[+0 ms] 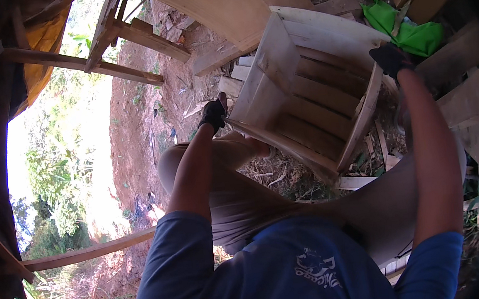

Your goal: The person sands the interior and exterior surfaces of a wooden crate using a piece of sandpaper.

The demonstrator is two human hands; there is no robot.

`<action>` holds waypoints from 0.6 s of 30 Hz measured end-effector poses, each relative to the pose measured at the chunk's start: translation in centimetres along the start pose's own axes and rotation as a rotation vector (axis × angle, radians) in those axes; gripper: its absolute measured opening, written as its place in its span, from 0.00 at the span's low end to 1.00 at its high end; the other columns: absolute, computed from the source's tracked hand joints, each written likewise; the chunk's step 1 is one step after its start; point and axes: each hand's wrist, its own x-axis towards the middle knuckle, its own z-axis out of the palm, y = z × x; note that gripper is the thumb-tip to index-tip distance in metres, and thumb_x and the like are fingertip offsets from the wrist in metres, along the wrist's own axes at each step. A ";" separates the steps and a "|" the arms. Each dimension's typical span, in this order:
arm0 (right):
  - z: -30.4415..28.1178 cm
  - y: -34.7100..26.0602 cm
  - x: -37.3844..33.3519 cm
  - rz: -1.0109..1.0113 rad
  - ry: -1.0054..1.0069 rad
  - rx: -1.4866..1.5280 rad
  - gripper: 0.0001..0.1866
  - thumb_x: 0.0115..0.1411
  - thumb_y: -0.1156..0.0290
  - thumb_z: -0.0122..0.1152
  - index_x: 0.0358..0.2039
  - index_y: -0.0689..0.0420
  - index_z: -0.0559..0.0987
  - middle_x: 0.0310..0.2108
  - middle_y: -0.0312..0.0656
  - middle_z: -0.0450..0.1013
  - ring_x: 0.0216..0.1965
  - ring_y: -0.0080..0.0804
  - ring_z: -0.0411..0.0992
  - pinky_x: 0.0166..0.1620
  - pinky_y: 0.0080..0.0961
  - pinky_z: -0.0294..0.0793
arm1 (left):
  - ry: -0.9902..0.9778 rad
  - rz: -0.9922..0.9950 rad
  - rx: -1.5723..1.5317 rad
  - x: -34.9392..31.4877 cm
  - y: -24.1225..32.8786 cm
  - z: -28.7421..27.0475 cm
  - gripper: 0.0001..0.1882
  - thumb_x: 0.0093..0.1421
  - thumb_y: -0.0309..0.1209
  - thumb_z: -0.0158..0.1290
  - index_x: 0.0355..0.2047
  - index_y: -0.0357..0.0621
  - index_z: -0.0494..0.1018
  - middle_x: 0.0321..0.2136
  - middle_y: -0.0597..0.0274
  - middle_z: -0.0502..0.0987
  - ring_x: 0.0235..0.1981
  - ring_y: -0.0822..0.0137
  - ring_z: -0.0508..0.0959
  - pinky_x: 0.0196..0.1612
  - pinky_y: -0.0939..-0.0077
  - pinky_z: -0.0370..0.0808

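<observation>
A wooden crate (314, 102) of pale boards, with a slatted bottom, tilts in front of my legs, its open side facing me. My right hand (392, 60), in a dark glove, is closed over the crate's upper right corner. Beside the crate's left corner is my left hand (214, 115), also dark-gloved and closed. A short brown end sticks up from that fist; what it belongs to is hidden. I cannot tell whether the left hand also touches the crate.
A large board (229, 6) lies beyond the crate. A bright green bag (408, 27) rests at the far right, near stacked planks (467, 73). Wooden beams (79, 61) stand at the left, by a reddish dirt slope (133, 126). Wood scraps litter the ground around the crate.
</observation>
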 end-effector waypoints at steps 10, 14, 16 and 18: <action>-1.4 -0.4 -0.3 0.017 -0.050 -0.147 0.30 0.58 0.52 0.47 0.55 0.53 0.81 0.60 0.51 0.73 0.62 0.51 0.71 0.63 0.42 0.70 | -0.031 0.555 -0.404 -2.5 -2.5 0.9 0.35 0.67 0.66 0.36 0.39 0.44 0.73 0.24 0.59 0.72 0.23 0.61 0.74 0.29 0.60 0.71; -1.3 -0.6 -1.2 -0.020 -0.011 -0.137 0.30 0.57 0.53 0.48 0.55 0.53 0.81 0.59 0.51 0.74 0.61 0.51 0.72 0.63 0.42 0.70 | 0.054 0.514 -0.199 -1.5 -2.9 1.4 0.24 0.65 0.51 0.46 0.42 0.42 0.73 0.24 0.62 0.72 0.24 0.61 0.73 0.27 0.59 0.69; -1.0 -0.7 -1.1 0.000 -0.002 -0.110 0.30 0.57 0.52 0.48 0.55 0.53 0.81 0.59 0.51 0.74 0.61 0.51 0.72 0.63 0.43 0.69 | 0.371 0.882 0.105 0.2 -4.8 2.2 0.19 0.65 0.46 0.49 0.43 0.43 0.72 0.22 0.67 0.71 0.21 0.64 0.72 0.24 0.64 0.68; -0.3 0.0 -0.3 -0.029 0.090 -0.100 0.28 0.56 0.52 0.50 0.49 0.56 0.82 0.51 0.52 0.77 0.52 0.50 0.75 0.55 0.43 0.72 | 0.182 0.667 0.051 1.8 -5.5 3.0 0.19 0.67 0.47 0.49 0.46 0.44 0.72 0.21 0.69 0.70 0.20 0.68 0.71 0.23 0.69 0.69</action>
